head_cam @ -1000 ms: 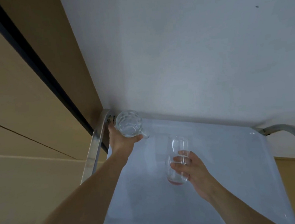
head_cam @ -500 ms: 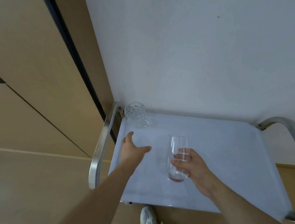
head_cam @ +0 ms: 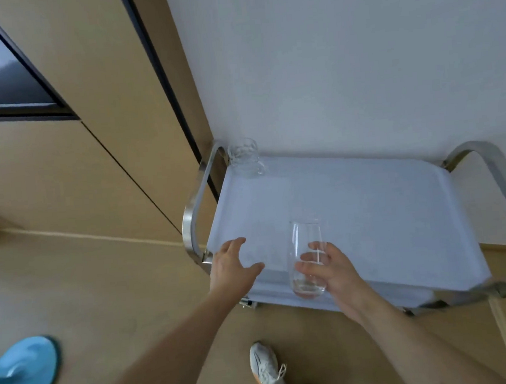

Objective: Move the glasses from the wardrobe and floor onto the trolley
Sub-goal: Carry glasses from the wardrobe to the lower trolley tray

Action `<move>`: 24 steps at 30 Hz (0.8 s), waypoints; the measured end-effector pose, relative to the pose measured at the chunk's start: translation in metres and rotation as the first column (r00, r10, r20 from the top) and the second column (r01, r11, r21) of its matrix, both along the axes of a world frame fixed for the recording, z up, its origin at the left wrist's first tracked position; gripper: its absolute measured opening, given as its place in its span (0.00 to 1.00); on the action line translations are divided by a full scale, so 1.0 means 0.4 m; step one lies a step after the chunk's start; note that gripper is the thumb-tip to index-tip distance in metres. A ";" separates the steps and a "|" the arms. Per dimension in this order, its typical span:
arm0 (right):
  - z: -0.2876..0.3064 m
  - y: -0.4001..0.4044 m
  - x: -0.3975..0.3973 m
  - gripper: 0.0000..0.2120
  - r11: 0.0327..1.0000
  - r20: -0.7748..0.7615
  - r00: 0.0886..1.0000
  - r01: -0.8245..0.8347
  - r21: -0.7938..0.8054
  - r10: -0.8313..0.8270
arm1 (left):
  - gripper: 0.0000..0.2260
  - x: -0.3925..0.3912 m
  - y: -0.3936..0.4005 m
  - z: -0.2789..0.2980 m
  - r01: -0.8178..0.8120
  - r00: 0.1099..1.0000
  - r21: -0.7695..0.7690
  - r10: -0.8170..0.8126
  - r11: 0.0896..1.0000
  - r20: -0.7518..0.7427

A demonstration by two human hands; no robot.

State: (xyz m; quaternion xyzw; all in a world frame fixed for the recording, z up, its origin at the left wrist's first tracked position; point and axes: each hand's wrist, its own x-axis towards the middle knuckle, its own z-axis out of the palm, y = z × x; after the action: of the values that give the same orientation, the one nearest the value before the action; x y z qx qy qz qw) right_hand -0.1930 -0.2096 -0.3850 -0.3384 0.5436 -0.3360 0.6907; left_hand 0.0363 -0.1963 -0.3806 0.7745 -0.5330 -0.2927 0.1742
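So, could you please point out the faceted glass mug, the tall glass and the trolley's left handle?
faceted glass mug (head_cam: 245, 158), head view, on its patterned side wall.
tall glass (head_cam: 306, 242), head view, on its clear upper body.
trolley's left handle (head_cam: 193, 215), head view, on the metal bar's bend.

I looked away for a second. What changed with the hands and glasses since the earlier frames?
The left hand let go of the mug, now standing at the trolley's far left corner, and pulled back toward the near edge, open. The right hand still holds the tall glass upright near the front edge.
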 end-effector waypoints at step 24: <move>-0.635 0.057 0.225 0.40 0.995 -0.118 0.988 -0.101 0.002 0.101 | 0.27 0.149 0.098 -0.710 0.156 0.986 -0.078 -0.150 0.985 0.070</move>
State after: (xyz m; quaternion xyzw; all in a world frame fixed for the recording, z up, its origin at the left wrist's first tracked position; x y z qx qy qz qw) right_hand -0.1029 -0.1867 -0.6390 -0.3861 0.5650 -0.2810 0.6729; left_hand 0.0960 -0.1573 -0.6648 0.7322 -0.6079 -0.2580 0.1665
